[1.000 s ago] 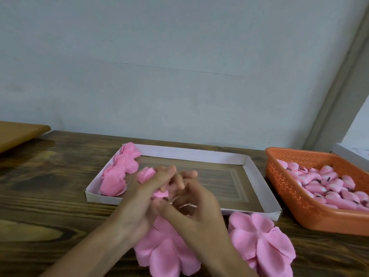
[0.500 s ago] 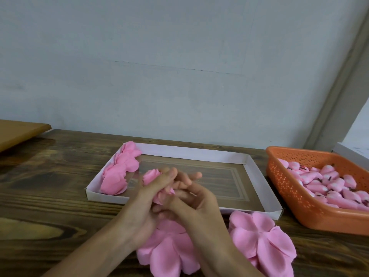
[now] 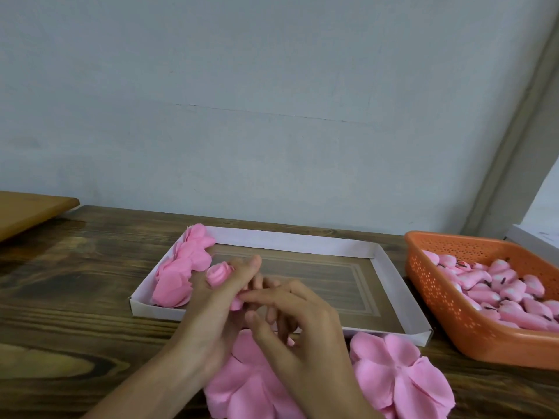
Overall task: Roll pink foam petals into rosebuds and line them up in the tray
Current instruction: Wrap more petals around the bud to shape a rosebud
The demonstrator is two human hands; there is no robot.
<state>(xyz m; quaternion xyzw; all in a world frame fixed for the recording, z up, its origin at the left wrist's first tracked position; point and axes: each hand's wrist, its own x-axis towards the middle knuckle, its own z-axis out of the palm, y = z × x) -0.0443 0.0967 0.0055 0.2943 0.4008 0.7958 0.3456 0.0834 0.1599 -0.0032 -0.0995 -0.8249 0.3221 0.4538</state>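
My left hand (image 3: 211, 309) grips a rolled pink foam rosebud (image 3: 218, 274), whose spiral top shows above the thumb. My right hand (image 3: 298, 322) is against it from the right, its fingertips touching the bud's lower end. Both hands hover over the near edge of a shallow white cardboard tray (image 3: 390, 267). Finished pink rosebuds (image 3: 181, 267) lie in a line along the tray's left side. Flat pink foam petal flowers lie on the table under my hands (image 3: 242, 385) and to the right (image 3: 399, 373).
An orange perforated basket (image 3: 438, 300) at the right holds several pink bud cores with dark stems. A light wooden board (image 3: 27, 213) sits at the far left. The dark wooden table (image 3: 69, 297) meets a grey wall behind.
The bud in my left hand is rolled tighter and its spiral top now shows. My right hand has slid down and right, its fingers now at the bud's base.
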